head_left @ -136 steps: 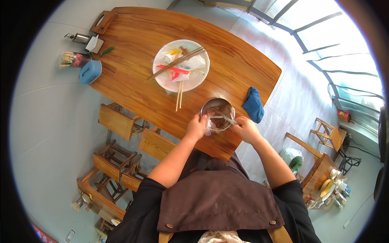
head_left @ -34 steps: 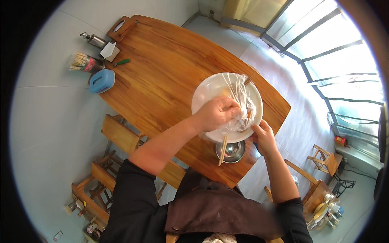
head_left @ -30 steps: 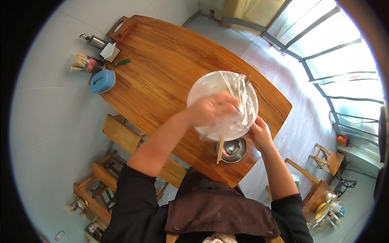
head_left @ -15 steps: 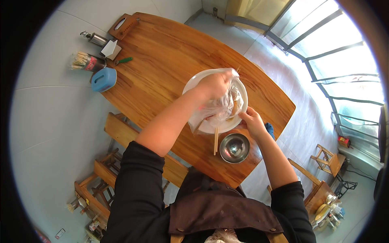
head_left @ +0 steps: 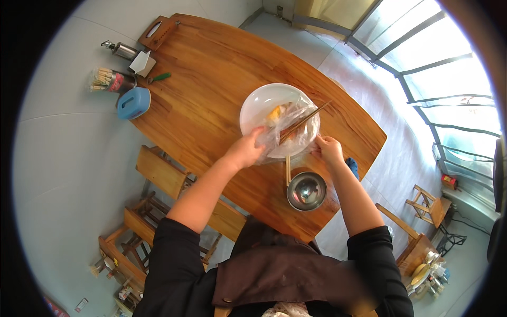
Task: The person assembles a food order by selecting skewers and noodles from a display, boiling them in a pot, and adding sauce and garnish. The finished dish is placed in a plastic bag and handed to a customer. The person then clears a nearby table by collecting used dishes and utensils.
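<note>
A white plate (head_left: 254, 108) stands on the wooden table, with crumpled clear plastic film (head_left: 303, 112) over its near and right parts. Yellow-orange food scraps (head_left: 275, 112) show at its middle. A pair of dark chopsticks (head_left: 306, 121) lies aslant across the film, its tips past the far right rim. At the plate's near left edge, my left hand (head_left: 245, 150) has its fingers closed on the film. My right hand (head_left: 330, 150) pinches at the right rim, where film and plate meet; its fingertips are partly hidden. Close to me stand a steel bowl (head_left: 307, 191) and pale chopsticks (head_left: 288, 170).
Along the wall side of the wooden table (head_left: 211, 68) are a blue box (head_left: 134, 103), a chopstick holder (head_left: 120, 83), a white box (head_left: 142, 64), a steel pump bottle (head_left: 125, 50) and a green-handled peeler (head_left: 159, 78). A dark blue item (head_left: 351, 167) lies by my right wrist.
My left hand has come down from the plate's far side to its near left edge, drawing the film back. The plate's far left part now shows bare, and the dark chopsticks show on the film.
</note>
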Motion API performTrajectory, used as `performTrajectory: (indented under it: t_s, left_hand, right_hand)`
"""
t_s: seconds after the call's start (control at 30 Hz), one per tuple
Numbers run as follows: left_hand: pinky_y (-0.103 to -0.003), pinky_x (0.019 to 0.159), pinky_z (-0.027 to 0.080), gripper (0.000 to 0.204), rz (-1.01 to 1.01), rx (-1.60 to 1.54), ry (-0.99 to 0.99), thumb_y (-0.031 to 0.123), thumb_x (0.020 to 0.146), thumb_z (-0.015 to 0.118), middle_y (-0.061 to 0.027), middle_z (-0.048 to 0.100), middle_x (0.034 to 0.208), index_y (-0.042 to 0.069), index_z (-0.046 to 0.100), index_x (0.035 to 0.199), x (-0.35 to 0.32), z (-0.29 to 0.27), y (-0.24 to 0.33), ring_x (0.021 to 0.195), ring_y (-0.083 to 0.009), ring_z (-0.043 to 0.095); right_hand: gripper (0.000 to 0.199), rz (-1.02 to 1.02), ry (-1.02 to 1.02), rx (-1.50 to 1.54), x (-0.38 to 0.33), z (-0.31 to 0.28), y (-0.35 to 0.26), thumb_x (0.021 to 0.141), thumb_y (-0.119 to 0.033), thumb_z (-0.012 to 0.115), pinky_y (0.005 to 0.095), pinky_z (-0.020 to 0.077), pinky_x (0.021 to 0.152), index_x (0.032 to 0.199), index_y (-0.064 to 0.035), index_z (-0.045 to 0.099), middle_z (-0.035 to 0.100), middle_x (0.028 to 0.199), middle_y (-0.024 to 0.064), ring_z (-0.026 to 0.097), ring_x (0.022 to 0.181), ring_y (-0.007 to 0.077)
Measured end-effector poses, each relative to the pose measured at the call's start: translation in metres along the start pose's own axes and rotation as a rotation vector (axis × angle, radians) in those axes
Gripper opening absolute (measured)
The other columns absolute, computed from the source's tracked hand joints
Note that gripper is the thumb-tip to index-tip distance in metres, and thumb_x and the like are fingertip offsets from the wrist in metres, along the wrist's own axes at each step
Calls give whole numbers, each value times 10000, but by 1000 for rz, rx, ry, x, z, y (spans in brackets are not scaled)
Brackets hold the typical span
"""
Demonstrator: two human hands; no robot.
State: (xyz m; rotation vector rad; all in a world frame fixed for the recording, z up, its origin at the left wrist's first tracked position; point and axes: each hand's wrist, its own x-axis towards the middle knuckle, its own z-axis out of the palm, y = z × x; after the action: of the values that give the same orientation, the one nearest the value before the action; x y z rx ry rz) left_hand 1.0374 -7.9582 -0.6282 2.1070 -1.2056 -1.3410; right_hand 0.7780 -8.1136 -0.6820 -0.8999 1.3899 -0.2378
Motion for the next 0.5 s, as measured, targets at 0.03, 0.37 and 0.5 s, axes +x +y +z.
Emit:
performTrajectory:
  t_s: [0.03, 0.37, 0.5]
  left_hand:
    - [-414, 904, 537, 566, 48, 15, 68, 215, 956, 592, -210, 671, 1225, 132, 440, 1494, -3, 11, 1, 1029, -315, 686]
    - [-336, 724, 553, 379, -113, -947, 82, 152, 1020, 554, -88, 633, 1064, 45, 497, 1380, -4, 57, 23, 828, -165, 617]
    - [-386, 901, 540, 544, 141, -216, 392, 234, 983, 645, -148, 633, 1186, 44, 447, 1453, -14, 40, 4, 1054, -282, 639]
  right_hand:
    - [333, -48, -28, -76, -2, 6, -2, 980, -336, 669, 277, 462, 511, 887, -17, 693, 674, 773, 44, 652, 638, 145]
    - [377, -122, -144, 95, -38, 37, -21, 985, -368, 674, 270, 527, 644, 994, 9, 680, 676, 865, 60, 635, 717, 127]
    - [328, -163, 114, 153, -26, 31, 1, 978, -229, 638, 285, 563, 715, 1169, 37, 614, 690, 1049, 95, 669, 860, 149]
